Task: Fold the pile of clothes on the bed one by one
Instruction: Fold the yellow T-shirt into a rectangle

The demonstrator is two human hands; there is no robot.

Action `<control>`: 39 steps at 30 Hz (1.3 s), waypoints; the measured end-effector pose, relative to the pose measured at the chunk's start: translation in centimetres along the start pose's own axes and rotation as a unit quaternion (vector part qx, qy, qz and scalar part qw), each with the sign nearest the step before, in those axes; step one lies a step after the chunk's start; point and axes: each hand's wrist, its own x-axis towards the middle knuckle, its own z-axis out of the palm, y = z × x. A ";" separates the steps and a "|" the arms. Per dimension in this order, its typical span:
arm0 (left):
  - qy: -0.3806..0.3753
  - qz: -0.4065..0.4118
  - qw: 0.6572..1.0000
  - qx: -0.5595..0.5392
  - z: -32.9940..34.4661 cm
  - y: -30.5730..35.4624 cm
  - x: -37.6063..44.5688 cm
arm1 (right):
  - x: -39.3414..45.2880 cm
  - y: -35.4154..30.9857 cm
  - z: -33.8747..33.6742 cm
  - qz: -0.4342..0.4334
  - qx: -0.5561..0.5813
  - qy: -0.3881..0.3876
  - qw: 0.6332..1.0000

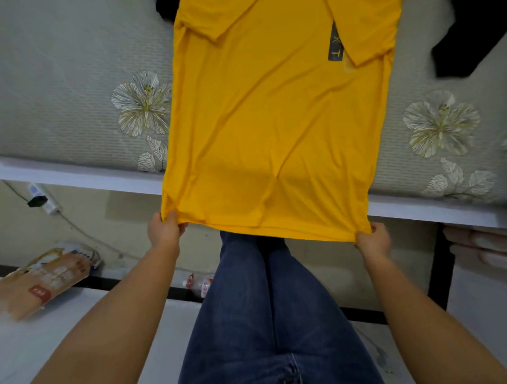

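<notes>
Both hands pinch the hem of a yellow shirt [272, 128], one at each bottom corner: the left hand [165, 230] at lower centre-left of the frame, the right hand [372, 240] at lower centre-right, fingers curled over the cloth with the hem pulled taut between them. Its long axis runs up and down the frame, hem toward the bottom, collar end toward the top. Most of it lies flat on the bed [76, 102], while the hem end reaches past the bed's white edge [73, 176] into the air above the person's jeans [264, 308]. Both sleeves are folded inward over the body, and a dark printed strip [336, 41] shows near the right one (its letters are too small to read surely). The collar is cut off by the top of the frame. Dark clothes [480, 36] lie at upper right, partly out of view, with more dark cloth at the top left of the shirt. On the floor at lower left lie a tan bag [36, 281] and a power strip [42, 200].
</notes>
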 end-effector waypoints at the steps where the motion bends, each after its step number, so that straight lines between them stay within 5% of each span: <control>1: 0.006 -0.002 1.000 -0.028 -0.3 0.3 0.0 | 0.2 -0.3 -0.5 -0.002 0.019 0.029 0.999; 5: 0.012 -0.012 0.990 -0.139 -0.8 1.8 0.8 | 1.1 -3.3 -2.4 -0.056 0.106 0.111 0.987; 9: -0.005 0.077 0.991 -0.105 -0.8 4.0 0.6 | 1.0 -6.7 -3.7 -0.169 0.100 0.082 0.977; 13: -0.025 0.192 0.980 0.041 -1.2 6.7 -0.1 | 0.0 -9.0 -4.8 -0.375 -0.155 0.014 0.914; 16: -0.035 0.307 0.902 0.303 -1.9 8.5 -1.1 | -0.2 -10.2 -5.7 -0.451 -0.321 0.019 0.833; 18: 0.001 0.361 0.854 0.375 -2.0 10.1 -1.7 | -0.2 -11.5 -6.5 -0.463 -0.350 0.060 0.812; 23: 0.088 0.404 0.825 0.385 -0.5 15.4 -2.4 | 0.2 -15.3 -8.8 -0.486 -0.283 0.242 0.791; 29: 0.127 0.406 0.836 0.348 3.9 22.8 -2.6 | 3.1 -21.2 -11.2 -0.390 -0.185 0.240 0.870; 35: 0.128 0.427 0.834 0.325 9.9 31.3 0.0 | 7.1 -29.5 -12.6 -0.382 -0.170 0.257 0.871; 39: 0.117 0.432 0.847 0.286 14.5 36.6 3.4 | 10.8 -35.0 -11.8 -0.365 -0.262 0.283 0.848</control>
